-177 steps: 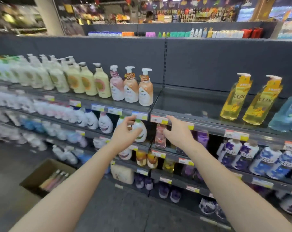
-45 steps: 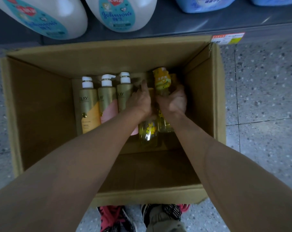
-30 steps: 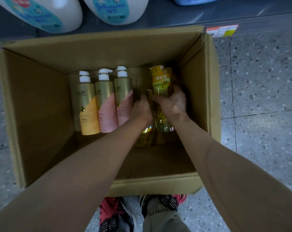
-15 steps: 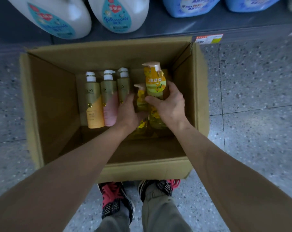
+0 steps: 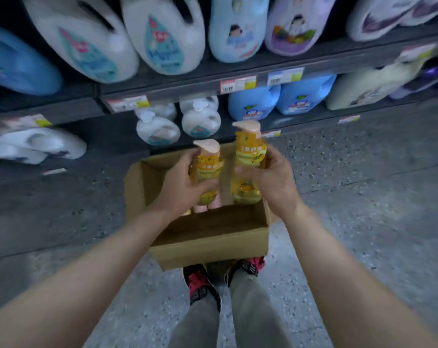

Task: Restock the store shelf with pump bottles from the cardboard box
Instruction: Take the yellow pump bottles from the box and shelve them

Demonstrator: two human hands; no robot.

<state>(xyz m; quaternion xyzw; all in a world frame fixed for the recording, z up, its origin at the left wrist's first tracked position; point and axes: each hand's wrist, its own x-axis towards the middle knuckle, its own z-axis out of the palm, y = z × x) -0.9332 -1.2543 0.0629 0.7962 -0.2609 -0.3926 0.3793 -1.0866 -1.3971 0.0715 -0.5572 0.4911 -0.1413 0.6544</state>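
Observation:
Each of my hands holds a yellow pump bottle upright above the open cardboard box (image 5: 210, 243) on the floor. My left hand (image 5: 180, 189) grips the left yellow bottle (image 5: 208, 167) by its body. My right hand (image 5: 273, 179) grips the right yellow bottle (image 5: 249, 156), which sits a little higher. Both bottles have pale peach pump heads. Pink bottle bottoms (image 5: 209, 205) show inside the box under my left hand; the rest of the box's contents is hidden.
Low store shelves (image 5: 213, 84) with big white, blue and purple jugs run across the top. White pump bottles (image 5: 200, 119) stand on the lowest shelf just behind the box. My feet in red-black shoes (image 5: 200, 285) touch the box's near side. Speckled floor lies to the right.
Both hands have lifted the two yellow bottles out of the box. My view has risen and tilted up, so the shelves now show; the image is blurred by motion.

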